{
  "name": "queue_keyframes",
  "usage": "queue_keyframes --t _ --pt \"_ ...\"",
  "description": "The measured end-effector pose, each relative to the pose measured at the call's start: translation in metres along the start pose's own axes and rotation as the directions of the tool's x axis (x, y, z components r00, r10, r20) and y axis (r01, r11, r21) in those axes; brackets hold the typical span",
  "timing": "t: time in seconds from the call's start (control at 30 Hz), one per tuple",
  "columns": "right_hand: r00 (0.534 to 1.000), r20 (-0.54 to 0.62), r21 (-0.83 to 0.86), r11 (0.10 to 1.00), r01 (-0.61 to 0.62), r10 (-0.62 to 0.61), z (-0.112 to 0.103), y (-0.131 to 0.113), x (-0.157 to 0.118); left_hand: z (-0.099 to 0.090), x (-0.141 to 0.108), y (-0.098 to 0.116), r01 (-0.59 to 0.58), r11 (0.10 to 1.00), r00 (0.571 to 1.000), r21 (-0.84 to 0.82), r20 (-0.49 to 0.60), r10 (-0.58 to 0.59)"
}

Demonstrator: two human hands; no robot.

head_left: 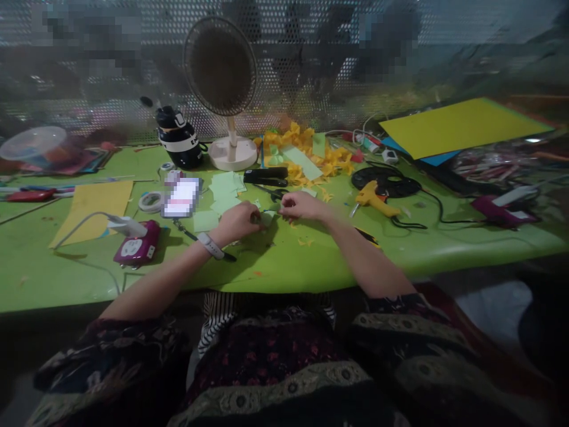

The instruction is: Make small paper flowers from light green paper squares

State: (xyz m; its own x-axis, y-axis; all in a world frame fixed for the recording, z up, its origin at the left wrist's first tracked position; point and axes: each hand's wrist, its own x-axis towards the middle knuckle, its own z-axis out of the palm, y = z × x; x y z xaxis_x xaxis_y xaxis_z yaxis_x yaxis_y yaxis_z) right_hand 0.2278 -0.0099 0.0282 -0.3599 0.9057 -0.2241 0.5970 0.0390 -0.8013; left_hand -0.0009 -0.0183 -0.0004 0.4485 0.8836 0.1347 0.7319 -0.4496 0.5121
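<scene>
My left hand (239,224), with a pale watch strap at the wrist, has its fingers closed on a small pale green paper piece (267,218). Facing it, my right hand (302,206) is pinched near the paper's edge; what lies between its fingertips is too small to make out. Just behind the fingers lie dark-handled scissors (276,193), partly hidden by my right hand. A loose stack of pale green paper pieces (223,188) spreads beyond my left hand. A black stapler (265,176) rests behind the scissors.
Behind the hands, yellow-orange paper shapes (326,163) are heaped beside a fan (233,154). A yellow glue gun (377,200) lies right. On the left are a phone (181,197), a tape roll (151,202), a purple power adapter (138,244) and a dark bottle (180,145).
</scene>
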Motion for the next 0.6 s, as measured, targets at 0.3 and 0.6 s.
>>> queue_keyframes --t 0.3,0.6 --pt "0.989 -0.028 0.033 0.989 0.147 -0.146 -0.002 0.003 0.004 0.012 -0.001 0.001 0.018 1.000 0.999 -0.009 -0.035 -0.019" --pt "0.991 -0.108 -0.185 0.981 0.054 -0.075 0.011 -0.006 -0.002 0.010 -0.006 0.002 -0.134 0.987 0.989 -0.089 0.053 0.139"
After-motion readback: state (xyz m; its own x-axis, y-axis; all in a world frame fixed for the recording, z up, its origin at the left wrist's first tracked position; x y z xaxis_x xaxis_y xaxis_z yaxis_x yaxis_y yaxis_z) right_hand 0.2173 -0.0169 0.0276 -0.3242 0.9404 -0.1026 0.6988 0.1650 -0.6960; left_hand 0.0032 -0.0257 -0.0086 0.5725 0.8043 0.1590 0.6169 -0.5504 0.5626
